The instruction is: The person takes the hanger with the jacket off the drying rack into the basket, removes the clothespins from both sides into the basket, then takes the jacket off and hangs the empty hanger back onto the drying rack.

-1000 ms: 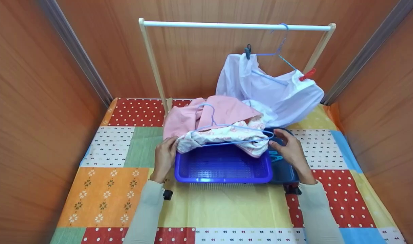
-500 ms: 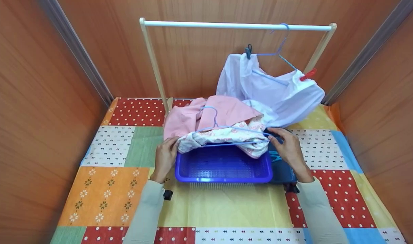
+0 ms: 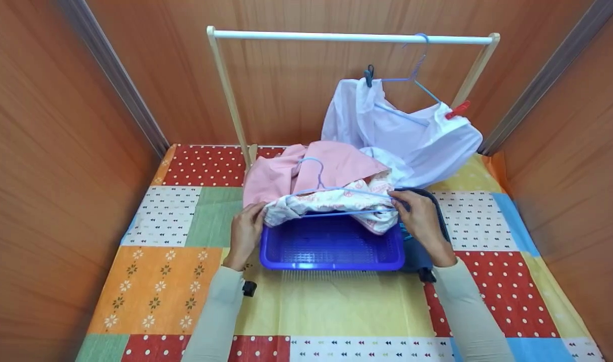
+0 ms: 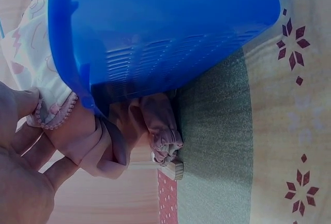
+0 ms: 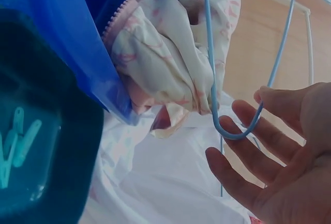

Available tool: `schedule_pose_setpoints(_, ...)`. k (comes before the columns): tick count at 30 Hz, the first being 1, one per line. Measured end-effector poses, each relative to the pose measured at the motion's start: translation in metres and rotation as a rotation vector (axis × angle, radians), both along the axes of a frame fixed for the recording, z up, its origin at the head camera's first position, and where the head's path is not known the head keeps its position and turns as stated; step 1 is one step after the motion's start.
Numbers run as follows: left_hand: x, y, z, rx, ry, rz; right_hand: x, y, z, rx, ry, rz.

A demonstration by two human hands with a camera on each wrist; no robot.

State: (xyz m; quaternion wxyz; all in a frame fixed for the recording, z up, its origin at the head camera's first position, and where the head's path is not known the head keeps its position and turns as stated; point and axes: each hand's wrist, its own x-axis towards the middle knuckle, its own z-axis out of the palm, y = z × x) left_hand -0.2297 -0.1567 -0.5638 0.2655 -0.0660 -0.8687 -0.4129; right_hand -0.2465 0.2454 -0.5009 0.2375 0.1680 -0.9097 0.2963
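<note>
A pink jacket (image 3: 331, 166) with a white printed lining (image 3: 331, 202) lies heaped over the back of the blue basket (image 3: 331, 267). My left hand (image 3: 246, 229) pinches the lining's edge at the left; the left wrist view shows the thumb beside a pink zipper (image 4: 58, 118) there. Partly inside the garment lies a light blue clothes hanger (image 5: 211, 43), hook up. Its right end sits between the thumb and fingers of my right hand (image 3: 419, 221). In the right wrist view, that thumb meets the wire while the other fingers spread behind it.
Behind stands a rack with a white rail (image 3: 306, 35). A white garment (image 3: 397, 136) hangs from it, clipped with dark and red clothespins (image 3: 457, 109). Right of the basket, a dark bin (image 5: 77, 146) holds several teal clothespins (image 5: 26, 144). Wooden panels enclose both sides.
My right hand has moved left along the hanger's right end toward the lining. The hanger has shifted slightly down and right, then stayed put. My left hand keeps its hold.
</note>
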Motion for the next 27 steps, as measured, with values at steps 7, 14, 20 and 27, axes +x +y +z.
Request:
schedule_pose_setpoints(7,-0.0008,-0.0002,-0.0001,0.011,-0.005,-0.006,0.0005,-0.0042,-0.0016,0.024,0.002,-0.029)
schedule_pose_setpoints(14,0.0005,0.0001,0.0015,0.004,0.002,-0.006,0.0023,-0.0059,-0.0039,0.008,0.043,-0.021)
schedule_pose_setpoints(20,-0.0004,0.0006,0.0017,0.01,-0.01,-0.011,0.0043,-0.0056,-0.0042,0.007,0.025,-0.043)
schedule_pose_setpoints(27,0.0009,-0.0009,0.0011,0.0,-0.026,-0.007,0.0017,-0.0055,-0.0064,-0.009,0.058,-0.024)
